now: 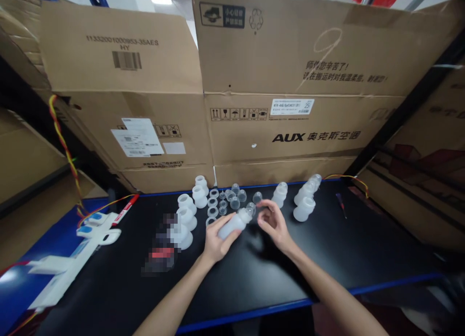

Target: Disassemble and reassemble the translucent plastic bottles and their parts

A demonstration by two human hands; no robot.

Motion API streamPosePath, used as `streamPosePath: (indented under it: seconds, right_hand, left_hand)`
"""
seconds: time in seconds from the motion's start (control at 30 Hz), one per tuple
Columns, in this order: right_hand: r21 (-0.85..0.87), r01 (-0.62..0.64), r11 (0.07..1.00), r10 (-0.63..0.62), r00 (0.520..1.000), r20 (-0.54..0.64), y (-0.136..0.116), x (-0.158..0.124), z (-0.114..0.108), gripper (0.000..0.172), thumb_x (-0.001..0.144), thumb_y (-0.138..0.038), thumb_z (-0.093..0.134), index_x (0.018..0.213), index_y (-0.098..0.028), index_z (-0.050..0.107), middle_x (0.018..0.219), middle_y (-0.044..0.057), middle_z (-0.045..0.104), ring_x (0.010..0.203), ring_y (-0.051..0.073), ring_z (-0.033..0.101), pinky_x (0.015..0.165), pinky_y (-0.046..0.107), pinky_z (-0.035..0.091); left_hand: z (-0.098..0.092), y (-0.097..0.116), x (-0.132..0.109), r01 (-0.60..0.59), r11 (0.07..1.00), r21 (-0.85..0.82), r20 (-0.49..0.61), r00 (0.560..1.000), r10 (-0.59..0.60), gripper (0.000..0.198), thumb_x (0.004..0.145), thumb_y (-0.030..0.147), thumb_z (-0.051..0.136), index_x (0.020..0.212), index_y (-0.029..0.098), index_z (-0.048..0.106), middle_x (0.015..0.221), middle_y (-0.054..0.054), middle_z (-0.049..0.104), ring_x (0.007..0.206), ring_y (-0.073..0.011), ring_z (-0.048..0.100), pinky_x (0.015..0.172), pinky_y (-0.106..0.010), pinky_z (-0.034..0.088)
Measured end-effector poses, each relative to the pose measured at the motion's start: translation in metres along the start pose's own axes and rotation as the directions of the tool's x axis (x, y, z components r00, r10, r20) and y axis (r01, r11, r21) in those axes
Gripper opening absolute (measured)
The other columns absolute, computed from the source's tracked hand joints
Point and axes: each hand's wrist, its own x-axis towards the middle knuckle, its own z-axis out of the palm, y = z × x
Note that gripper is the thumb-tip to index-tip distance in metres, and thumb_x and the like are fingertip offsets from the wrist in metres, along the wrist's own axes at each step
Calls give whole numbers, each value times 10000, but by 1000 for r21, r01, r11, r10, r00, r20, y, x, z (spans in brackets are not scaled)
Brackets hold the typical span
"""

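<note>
My left hand [218, 236] is wrapped around a translucent white bottle [232, 224], tilted with its top to the upper right. A clear dome cap [251, 209] sits at the bottle's top end. Just right of that cap is my right hand [272, 223], its fingers curled but apart, with nothing visible between them. Behind the bottle lie several clear caps [235, 203] and white rings [212, 211]. Several open-necked bottles [186, 217] stand to the left. On the right, a capped bottle [279, 194] stands apart from several more capped bottles [304, 208].
The black tabletop [254, 287] has a cardboard wall [240, 132] behind it. A white power strip [83, 251] and red marker [125, 210] lie at the left. A small screwdriver [341, 205] lies at the right. A pixelated patch hides something near the left bottles.
</note>
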Motion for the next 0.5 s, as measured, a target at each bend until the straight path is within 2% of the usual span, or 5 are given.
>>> streamPosePath:
  seconds: [0.1,0.2,0.33,0.4,0.5]
  right_hand:
    - [81,-66,995,51,982,182,-2,2,-6,787,984,-503,794,1647,-358,396,1497,134,602,1061,234,674,921,389,554]
    - [14,-69,998,63,966,250,0,3,-8,716,1000,-552,756,1616,-305,489,1276,104,691,1081,242,668,939,382,547]
    - [-215,-134,967,161,980,116,6,2,0,498,948,-688,740,1043,-200,762,940,53,691,838,200,623,777,318,518]
    - [-257,-219,941,231,973,20,9,1,6,599,928,-772,695,773,-195,654,735,11,615,684,164,530,656,289,451]
    - [-238,-356,904,359,933,-30,12,-1,14,734,954,-850,563,591,-216,499,545,-23,453,548,127,385,529,277,321]
  left_hand:
    - [0,0,-2,-49,998,-25,96,994,51,375,923,388,821,1238,184,804,1083,-108,849,866,-255,824,809,-371,697]
    - [4,0,-6,-121,993,3,117,986,120,418,916,389,833,1282,193,784,1112,-118,844,901,-264,826,830,-392,702]
    - [8,0,-8,-262,954,146,93,964,250,477,911,323,841,1366,220,743,1168,-127,832,983,-274,824,855,-403,703]
    - [9,0,-9,-365,899,243,108,931,349,427,932,221,787,1356,251,749,1209,-115,832,1039,-276,823,912,-427,695]
    - [7,-4,-11,-504,795,338,165,863,477,433,948,100,687,1335,281,760,1245,-95,832,1109,-279,818,984,-468,680]
